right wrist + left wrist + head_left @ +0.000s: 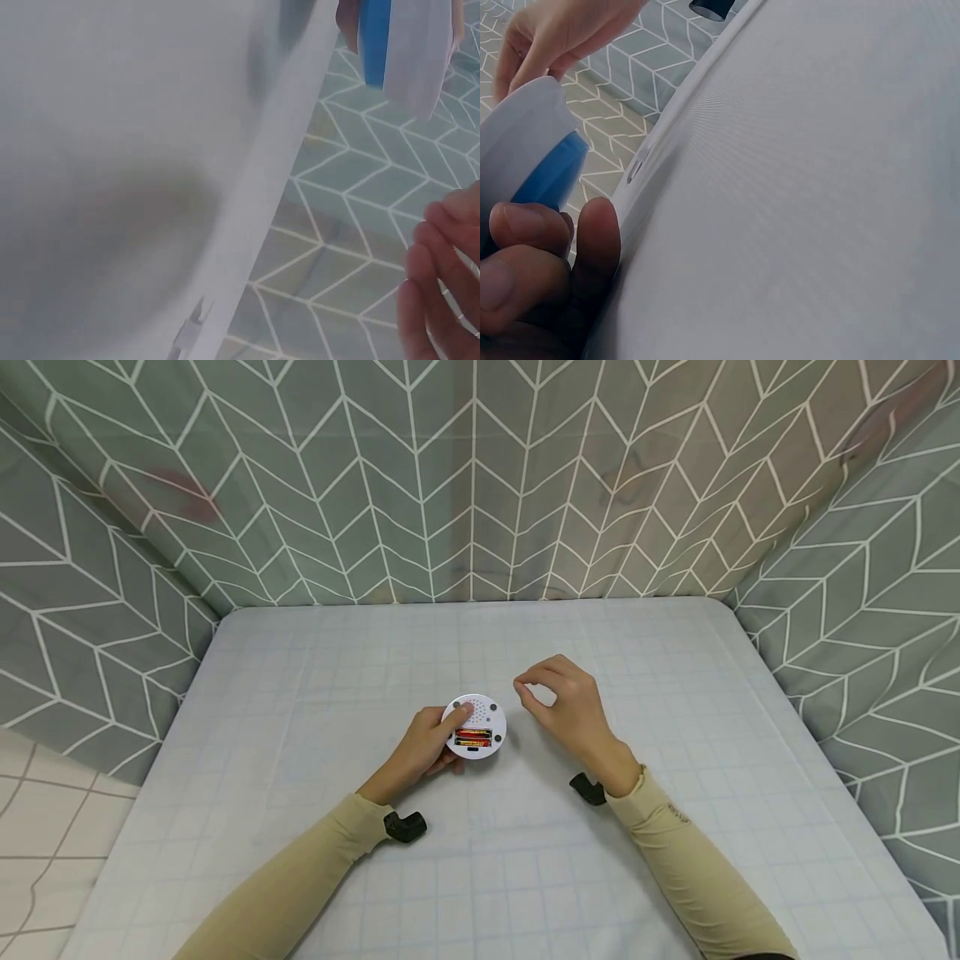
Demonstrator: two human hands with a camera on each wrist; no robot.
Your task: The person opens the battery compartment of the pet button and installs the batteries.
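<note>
My left hand (423,743) grips a round white battery device (491,714), thumb across its upward face and fingers underneath. That face has a cluster of small holes, several dark round spots and an uncovered battery compartment. Two red-and-black batteries (473,737) lie side by side in it. A blue section (559,169) of the device shows on its other side in the left wrist view. To the right of the device, my right hand (573,706) hovers apart from it. Its thumb and index fingertips meet in a ring, and no object shows between them.
A white table (337,652) with a faint grid on its cover spreads beneath both hands. Grey-green curtains (465,485) with white chevron lines stand along its back and sides. Black wrist cameras (405,827) sit on both sleeves. Floor tiles (45,835) show at the left.
</note>
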